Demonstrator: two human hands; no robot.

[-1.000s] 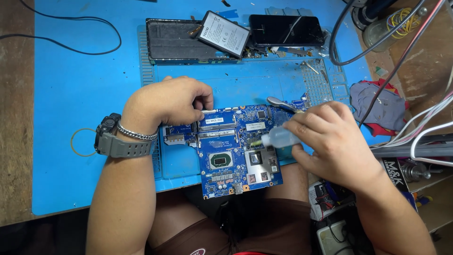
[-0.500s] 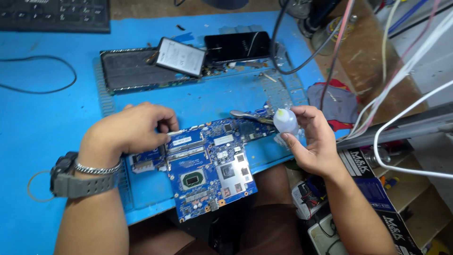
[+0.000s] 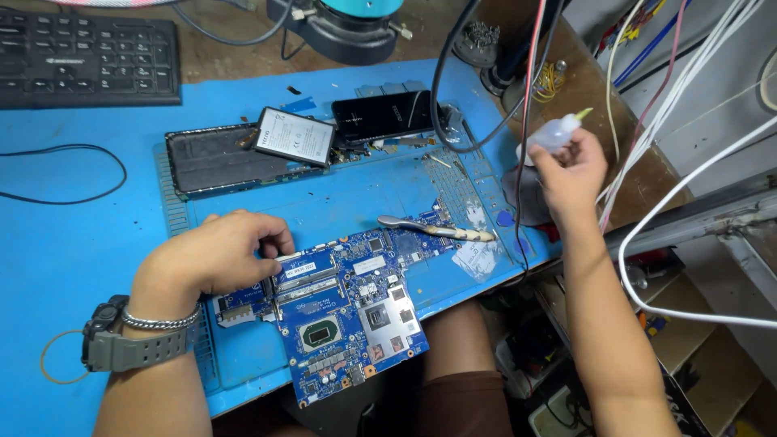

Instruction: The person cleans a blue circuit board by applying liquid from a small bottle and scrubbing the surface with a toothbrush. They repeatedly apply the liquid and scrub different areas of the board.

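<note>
A blue laptop circuit board [image 3: 340,311] lies at the near edge of a blue work mat [image 3: 97,235]. My left hand [image 3: 214,255], with a grey watch and a chain bracelet on the wrist, rests curled on the board's upper left corner and pins it down. My right hand [image 3: 571,174] is raised out to the right, over the mat's edge, and grips a small clear squeeze bottle [image 3: 554,133] with a yellow-green nozzle that points up and right. Metal tweezers [image 3: 433,229] lie across the board's far right end.
An opened phone shell [image 3: 210,158], a loose flat battery [image 3: 293,136] and a dark phone [image 3: 384,115] lie at the back of the mat. A black keyboard [image 3: 85,61] sits far left. Cables [image 3: 680,113] hang at the right, near a rag [image 3: 522,190].
My right hand has lifted the squeeze bottle off the board and carried it up and away to the right. The view has swung back. My left hand stays on the board.
</note>
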